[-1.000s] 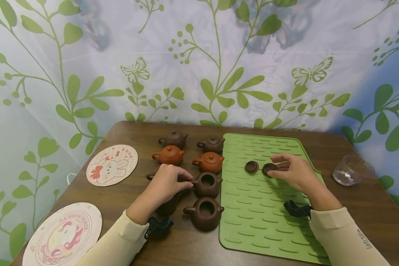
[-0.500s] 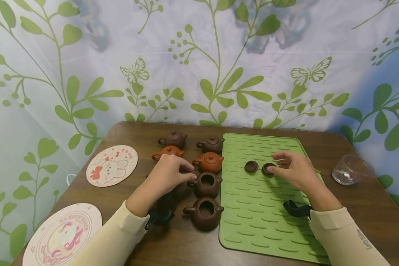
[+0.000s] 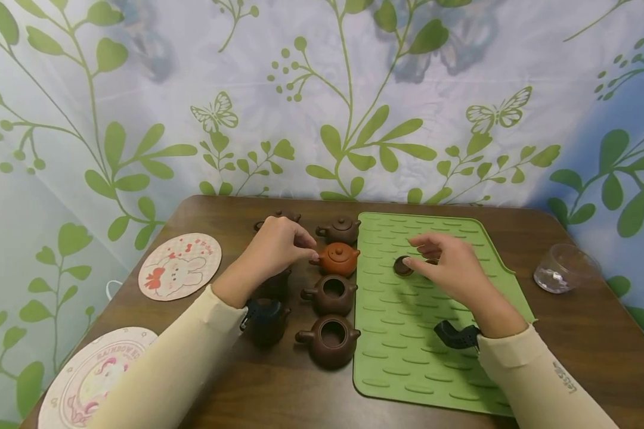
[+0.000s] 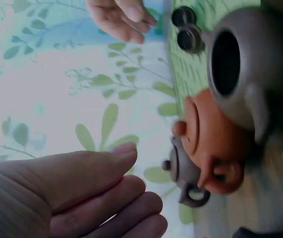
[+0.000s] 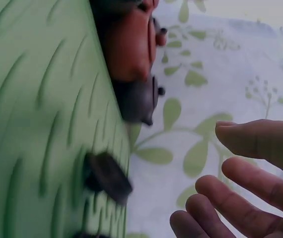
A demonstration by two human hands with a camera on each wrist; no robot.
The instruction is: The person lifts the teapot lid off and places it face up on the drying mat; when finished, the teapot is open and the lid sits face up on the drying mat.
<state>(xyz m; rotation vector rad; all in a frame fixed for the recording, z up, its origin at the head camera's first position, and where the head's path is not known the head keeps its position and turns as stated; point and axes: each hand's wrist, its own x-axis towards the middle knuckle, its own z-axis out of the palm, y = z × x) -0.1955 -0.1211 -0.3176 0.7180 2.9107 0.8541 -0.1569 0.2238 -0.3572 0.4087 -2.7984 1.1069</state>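
My left hand (image 3: 276, 247) hovers by the handle side of an orange lidded teapot (image 3: 339, 259). In the left wrist view its thumb and loosely bent fingers hold nothing, apart from the orange teapot. My right hand (image 3: 448, 265) hangs over the green mat (image 3: 397, 351), fingers relaxed and holding nothing. Beneath it lie two dark brown teapot lids; one lid (image 3: 402, 266) shows well, while the other (image 3: 432, 261) is mostly hidden by the hand. Two lidless brown teapots, a farther one (image 3: 327, 305) and a nearer one (image 3: 322, 351), stand along the mat's left edge.
A dark lidded teapot (image 3: 340, 229) stands behind the orange one. Further teapots, including a dark one (image 3: 268, 328), are partly hidden by my left arm. Two round coasters, a rabbit one (image 3: 179, 266) and a pony one (image 3: 93, 381), lie left. A clear cup (image 3: 555, 271) stands right.
My left hand has moved away from me, from beside the farther lidless teapot to beside the orange one. My right hand has shifted left and slightly away, over the lids.
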